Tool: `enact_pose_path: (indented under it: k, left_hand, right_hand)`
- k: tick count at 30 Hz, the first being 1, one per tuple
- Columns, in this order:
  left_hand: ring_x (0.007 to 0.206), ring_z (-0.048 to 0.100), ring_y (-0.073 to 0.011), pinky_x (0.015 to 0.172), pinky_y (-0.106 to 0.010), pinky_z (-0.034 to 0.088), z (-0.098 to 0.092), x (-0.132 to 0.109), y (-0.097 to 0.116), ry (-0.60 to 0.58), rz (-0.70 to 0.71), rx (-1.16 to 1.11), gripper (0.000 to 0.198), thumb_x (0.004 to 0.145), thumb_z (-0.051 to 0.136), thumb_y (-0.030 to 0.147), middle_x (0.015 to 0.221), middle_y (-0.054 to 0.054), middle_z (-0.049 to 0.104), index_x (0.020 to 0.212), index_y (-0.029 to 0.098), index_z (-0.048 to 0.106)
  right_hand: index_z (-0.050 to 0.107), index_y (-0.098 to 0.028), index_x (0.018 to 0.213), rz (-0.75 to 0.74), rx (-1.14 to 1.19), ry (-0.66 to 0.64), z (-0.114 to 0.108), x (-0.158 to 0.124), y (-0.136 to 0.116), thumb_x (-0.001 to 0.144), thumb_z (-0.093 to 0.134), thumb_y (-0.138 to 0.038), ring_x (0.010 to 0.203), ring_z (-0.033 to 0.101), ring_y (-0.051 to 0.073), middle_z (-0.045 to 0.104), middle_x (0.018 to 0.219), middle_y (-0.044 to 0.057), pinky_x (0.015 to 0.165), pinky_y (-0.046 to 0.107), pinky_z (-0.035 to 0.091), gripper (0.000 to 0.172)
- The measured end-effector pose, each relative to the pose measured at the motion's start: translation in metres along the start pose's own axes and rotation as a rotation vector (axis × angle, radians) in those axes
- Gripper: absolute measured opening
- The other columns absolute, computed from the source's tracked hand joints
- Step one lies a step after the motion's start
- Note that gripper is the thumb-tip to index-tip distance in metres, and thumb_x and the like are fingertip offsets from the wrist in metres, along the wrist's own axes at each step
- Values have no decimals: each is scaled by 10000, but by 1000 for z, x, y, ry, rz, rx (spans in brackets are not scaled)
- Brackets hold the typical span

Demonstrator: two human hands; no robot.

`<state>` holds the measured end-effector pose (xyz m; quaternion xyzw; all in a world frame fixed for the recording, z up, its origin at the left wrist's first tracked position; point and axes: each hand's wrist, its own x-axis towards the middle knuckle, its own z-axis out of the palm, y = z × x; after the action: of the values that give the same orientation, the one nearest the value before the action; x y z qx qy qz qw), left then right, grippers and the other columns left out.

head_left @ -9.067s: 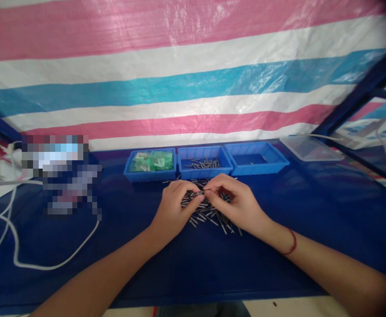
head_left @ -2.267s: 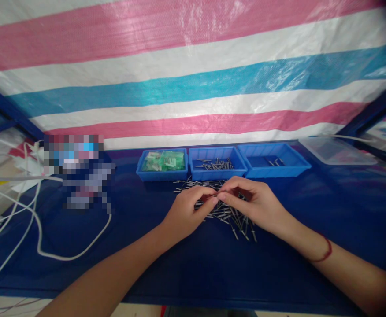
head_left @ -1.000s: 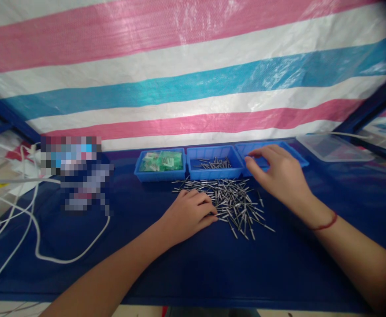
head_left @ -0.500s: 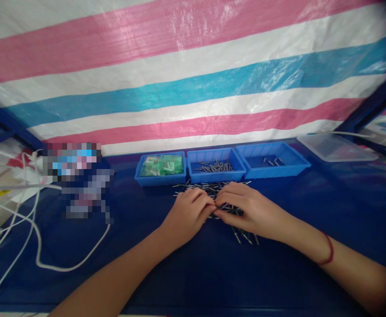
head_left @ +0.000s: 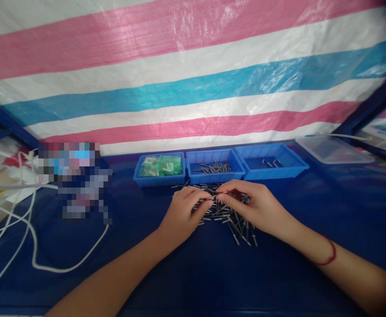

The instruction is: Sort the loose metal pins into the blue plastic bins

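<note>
The left hand (head_left: 183,212) and right hand (head_left: 262,206) pinch a thin metal pin (head_left: 214,197) between their fingertips, just above a pile of pins (head_left: 225,215) on the blue worktop (head_left: 213,281). Fingers hide most of that pin, and the hands cover part of the pile. Behind it, in a row, the left box (head_left: 160,181) has green packets (head_left: 168,165), the middle box (head_left: 216,178) many pins, the right box (head_left: 275,173) only a few.

I note a navy desk (head_left: 193,277); near its back edge, blue bins (head_left: 214,178), green packets (head_left: 170,166); silver-grey rivets (head_left: 225,216); sheet (head_left: 180,92) striped pink, white, turquoise.
</note>
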<state>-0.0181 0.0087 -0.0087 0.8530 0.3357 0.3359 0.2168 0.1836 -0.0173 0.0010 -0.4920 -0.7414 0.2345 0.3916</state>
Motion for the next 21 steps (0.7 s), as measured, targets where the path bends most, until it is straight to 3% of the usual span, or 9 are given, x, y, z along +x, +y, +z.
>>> enact_pose_path:
  k: [7, 16, 21]
  left_hand:
    - [776, 613, -130, 721, -228, 463, 1, -1, 8, 85, -113, -221, 110, 902, 551, 238, 852, -18, 672, 916, 176, 642]
    - [754, 598, -125, 697, -227, 463, 1, 0, 10, 128, -102, -284, 91, 901, 531, 214, 834, -19, 646, 885, 173, 611]
    - [756, 583, -129, 703, -236, 454, 0, 0, 9, 116, -45, -234, 76, 889, 551, 210, 829, -20, 633, 884, 180, 621]
  right_hand:
    - [679, -184, 899, 120, 326, -101, 12, -3, -3, 882, 549, -418, 781, 624, 172, 696, 867, 47, 686, 280, 494, 268]
    - [668, -161, 888, 216, 548, -259, 9, 1, -8, 855, 588, -400, 761, 587, 141, 669, 837, 29, 702, 265, 464, 255]
    - [645, -169, 880, 221, 501, -225, 5, 1, -6, 832, 621, -390, 638, 501, 111, 589, 731, -2, 578, 248, 396, 228]
